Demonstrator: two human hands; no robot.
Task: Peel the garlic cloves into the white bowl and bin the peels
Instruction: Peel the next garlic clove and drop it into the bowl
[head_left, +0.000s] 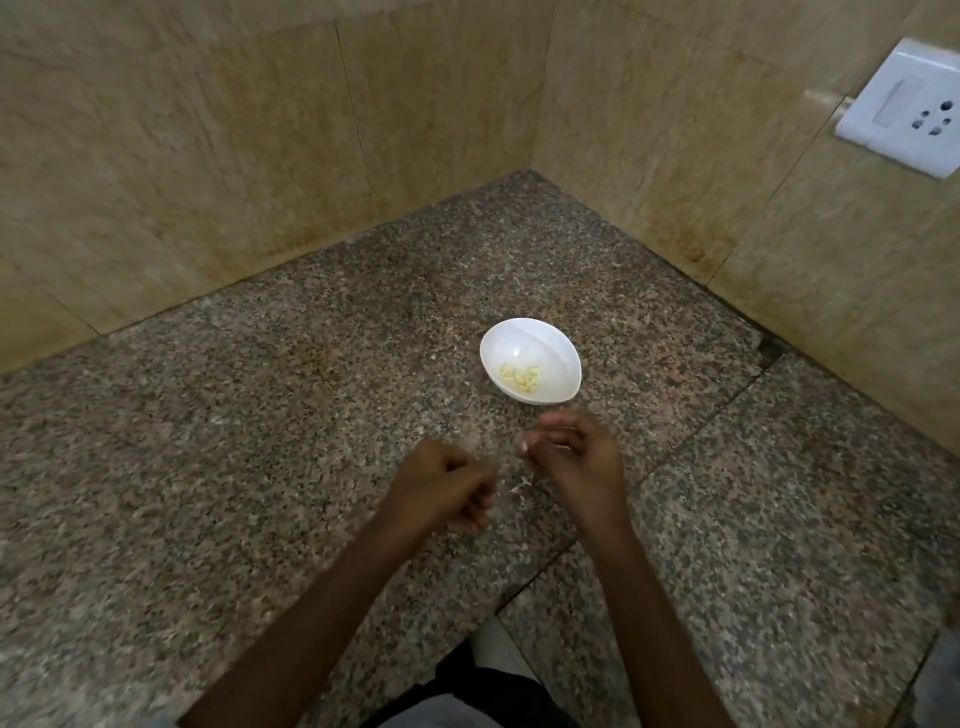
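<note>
A white bowl (545, 343) stands on the speckled granite counter, with several peeled yellowish garlic cloves (521, 378) at its bottom. Just in front of the bowl, my right hand (576, 454) has its fingers curled and pinches something small and pale at the fingertips, blurred, probably a garlic clove. To its left my left hand (447, 491) is closed into a loose fist, and I cannot see what it holds. A thin white scrap of peel (521, 484) lies on the counter between the two hands.
The granite counter (260, 467) fills a corner between two beige tiled walls. A white switch and socket plate (906, 106) is on the right wall. The counter's front edge cuts in near my body at the bottom middle. No bin is in view.
</note>
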